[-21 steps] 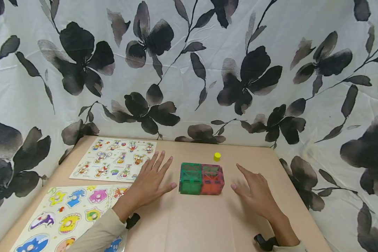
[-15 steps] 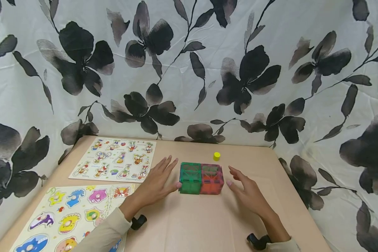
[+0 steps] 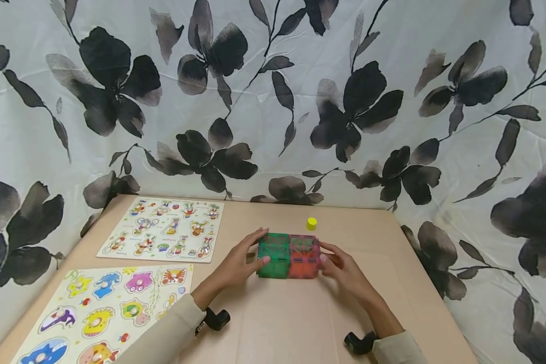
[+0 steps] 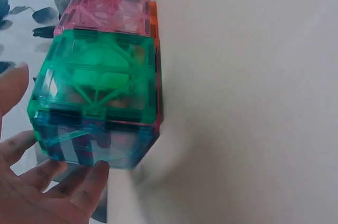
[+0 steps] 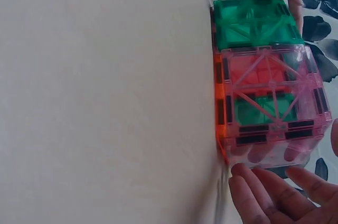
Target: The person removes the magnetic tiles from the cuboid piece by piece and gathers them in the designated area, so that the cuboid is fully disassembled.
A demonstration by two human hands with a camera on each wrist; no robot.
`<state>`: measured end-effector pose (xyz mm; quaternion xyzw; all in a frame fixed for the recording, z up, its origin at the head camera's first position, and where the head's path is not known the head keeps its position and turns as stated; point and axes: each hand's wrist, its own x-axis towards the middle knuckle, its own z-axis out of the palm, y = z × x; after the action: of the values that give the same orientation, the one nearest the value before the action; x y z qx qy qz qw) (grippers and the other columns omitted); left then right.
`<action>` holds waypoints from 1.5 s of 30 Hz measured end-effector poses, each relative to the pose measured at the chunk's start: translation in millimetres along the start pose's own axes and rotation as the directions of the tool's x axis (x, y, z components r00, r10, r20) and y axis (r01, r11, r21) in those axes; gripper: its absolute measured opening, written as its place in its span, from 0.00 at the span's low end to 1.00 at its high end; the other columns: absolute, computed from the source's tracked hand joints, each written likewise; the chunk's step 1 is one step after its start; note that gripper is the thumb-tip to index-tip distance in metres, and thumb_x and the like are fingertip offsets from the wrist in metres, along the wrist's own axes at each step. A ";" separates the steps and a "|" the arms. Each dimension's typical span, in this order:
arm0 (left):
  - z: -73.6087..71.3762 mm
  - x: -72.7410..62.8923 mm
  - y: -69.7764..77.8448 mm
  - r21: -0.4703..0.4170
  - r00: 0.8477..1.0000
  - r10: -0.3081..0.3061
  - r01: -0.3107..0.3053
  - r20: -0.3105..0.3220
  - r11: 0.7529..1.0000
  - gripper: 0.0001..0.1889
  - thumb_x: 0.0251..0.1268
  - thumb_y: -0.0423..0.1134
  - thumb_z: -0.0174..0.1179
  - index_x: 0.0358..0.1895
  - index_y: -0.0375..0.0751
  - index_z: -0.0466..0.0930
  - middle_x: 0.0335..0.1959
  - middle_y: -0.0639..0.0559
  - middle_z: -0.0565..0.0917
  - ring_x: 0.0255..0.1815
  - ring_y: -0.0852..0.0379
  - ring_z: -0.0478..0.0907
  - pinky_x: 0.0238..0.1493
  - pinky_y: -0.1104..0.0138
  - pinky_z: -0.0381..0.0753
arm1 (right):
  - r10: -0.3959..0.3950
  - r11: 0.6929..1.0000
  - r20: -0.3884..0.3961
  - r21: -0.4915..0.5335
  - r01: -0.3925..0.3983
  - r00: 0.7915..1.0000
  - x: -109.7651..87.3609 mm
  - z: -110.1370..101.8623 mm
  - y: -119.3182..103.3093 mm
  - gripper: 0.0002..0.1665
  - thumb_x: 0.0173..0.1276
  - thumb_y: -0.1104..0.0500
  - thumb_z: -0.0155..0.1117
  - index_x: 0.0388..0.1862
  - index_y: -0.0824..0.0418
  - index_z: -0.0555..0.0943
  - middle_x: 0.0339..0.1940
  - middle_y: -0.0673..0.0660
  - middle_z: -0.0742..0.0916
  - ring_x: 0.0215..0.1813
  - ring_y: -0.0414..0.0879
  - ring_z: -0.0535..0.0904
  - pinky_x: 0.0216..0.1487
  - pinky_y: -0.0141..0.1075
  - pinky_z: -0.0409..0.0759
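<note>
Two joined boxes built of see-through magnetic tiles [image 3: 288, 256] sit on the table, green on the left and pink-red on the right. My left hand [image 3: 241, 260] is at the green end, its fingertips at the bluish side tile [image 4: 95, 139] and its thumb apart from the tiles in the left wrist view. My right hand [image 3: 346, 268] is at the pink end, fingers extended close against the end tile [image 5: 274, 152]; whether they all touch cannot be told. A green shape shows inside through the pink top [image 5: 264, 109].
A small yellow cylinder [image 3: 311, 223] stands behind the boxes. Two picture boards lie at the left, one with cartoon figures [image 3: 164, 230] and one with larger animal pieces [image 3: 95, 318]. A flowered cloth [image 3: 273, 101] hangs behind the table [image 3: 273, 328].
Both hands have moved inward to the two ends of the tile boxes, left hand rightward and right hand leftward. The boxes stay in about the same place.
</note>
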<state>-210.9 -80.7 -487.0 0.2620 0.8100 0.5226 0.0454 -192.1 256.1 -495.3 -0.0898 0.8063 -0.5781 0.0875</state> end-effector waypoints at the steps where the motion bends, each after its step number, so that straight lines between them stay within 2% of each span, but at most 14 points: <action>1: 0.4 0.8 -1.6 -0.016 1.000 -0.007 0.007 -0.004 1.000 0.39 0.78 0.42 0.65 0.86 0.49 0.57 0.87 0.43 0.58 0.87 0.39 0.58 0.80 0.41 0.69 | 0.003 1.000 0.014 0.013 -0.003 1.000 1.4 0.0 1.1 0.33 0.85 0.49 0.57 0.83 0.58 0.66 0.74 0.69 0.80 0.70 0.57 0.83 0.63 0.45 0.88; 4: 0.4 1.7 -5.1 -0.063 1.000 -0.027 0.027 -0.008 0.998 0.37 0.78 0.41 0.64 0.85 0.50 0.59 0.85 0.44 0.62 0.86 0.39 0.60 0.81 0.40 0.66 | 0.019 0.999 0.032 0.044 -0.020 0.999 3.3 0.1 3.7 0.33 0.85 0.51 0.58 0.83 0.58 0.66 0.73 0.69 0.81 0.69 0.52 0.84 0.64 0.45 0.88; 11: -0.1 3.1 -10.2 -0.164 0.999 -0.034 0.035 0.013 0.986 0.36 0.78 0.39 0.64 0.84 0.52 0.61 0.84 0.43 0.64 0.85 0.37 0.61 0.74 0.46 0.79 | 0.015 0.999 0.056 0.040 -0.018 0.998 3.6 0.1 6.2 0.35 0.86 0.50 0.56 0.84 0.62 0.63 0.72 0.72 0.81 0.65 0.52 0.87 0.66 0.48 0.87; 20: 0.9 3.4 -12.9 -0.166 1.000 -0.025 0.027 0.018 0.986 0.37 0.77 0.38 0.65 0.84 0.54 0.61 0.84 0.43 0.65 0.85 0.38 0.61 0.73 0.46 0.79 | 0.017 0.998 0.038 0.055 -0.019 0.999 4.1 -0.2 8.8 0.34 0.85 0.53 0.58 0.84 0.55 0.64 0.71 0.70 0.82 0.69 0.58 0.85 0.65 0.47 0.87; 26: 0.9 2.8 -13.2 -0.162 1.000 -0.023 0.025 0.019 0.986 0.37 0.77 0.39 0.65 0.84 0.55 0.60 0.84 0.43 0.65 0.85 0.38 0.61 0.74 0.46 0.79 | -0.019 0.999 0.011 0.028 0.019 1.000 4.8 0.4 8.5 0.32 0.85 0.58 0.57 0.84 0.53 0.65 0.69 0.70 0.84 0.66 0.57 0.86 0.62 0.47 0.88; 31: 1.2 2.4 -13.5 -0.162 0.999 -0.031 0.034 0.021 0.986 0.37 0.77 0.39 0.65 0.84 0.55 0.60 0.84 0.43 0.64 0.85 0.39 0.61 0.74 0.46 0.78 | -0.026 1.000 -0.047 -0.011 0.025 0.999 0.0 -1.7 5.0 0.33 0.82 0.66 0.55 0.83 0.54 0.67 0.63 0.71 0.87 0.60 0.55 0.90 0.61 0.46 0.89; 36: 1.5 2.6 -13.1 -0.158 0.999 -0.041 0.045 0.026 0.986 0.37 0.77 0.38 0.65 0.84 0.54 0.60 0.84 0.43 0.64 0.85 0.39 0.61 0.73 0.47 0.80 | -0.042 0.996 -0.150 -0.086 0.029 0.988 -5.2 -7.6 1.0 0.32 0.78 0.72 0.55 0.78 0.56 0.72 0.52 0.69 0.92 0.47 0.54 0.93 0.52 0.41 0.92; 40: 1.5 3.0 -12.9 -0.149 0.999 -0.043 0.045 0.019 0.988 0.37 0.77 0.37 0.65 0.84 0.54 0.60 0.84 0.42 0.65 0.85 0.39 0.62 0.72 0.48 0.81 | -0.054 0.990 -0.210 -0.142 0.024 0.976 -4.8 -10.5 0.0 0.23 0.77 0.67 0.66 0.69 0.58 0.80 0.50 0.66 0.93 0.40 0.50 0.93 0.44 0.36 0.92; 43: 1.6 3.4 -12.8 -0.150 0.999 -0.046 0.048 0.016 0.987 0.37 0.77 0.36 0.65 0.84 0.55 0.60 0.84 0.42 0.65 0.85 0.39 0.62 0.72 0.48 0.81 | -0.047 0.984 -0.253 -0.180 0.000 0.966 -4.0 -12.4 0.1 0.21 0.72 0.64 0.73 0.63 0.59 0.84 0.46 0.65 0.94 0.37 0.45 0.93 0.40 0.32 0.91; 45: 1.8 3.7 -12.9 -0.153 0.999 -0.047 0.049 0.016 0.987 0.37 0.77 0.36 0.65 0.84 0.55 0.60 0.84 0.42 0.65 0.84 0.39 0.62 0.71 0.48 0.82 | -0.030 0.984 -0.277 -0.176 -0.020 0.960 -4.5 -14.1 -0.1 0.20 0.70 0.65 0.75 0.60 0.59 0.86 0.45 0.66 0.94 0.36 0.45 0.93 0.38 0.32 0.91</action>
<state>-218.3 -81.6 -498.4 0.2414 0.7733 0.5804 0.0827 -191.2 270.1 -490.6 -0.0173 0.8584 -0.5113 -0.0366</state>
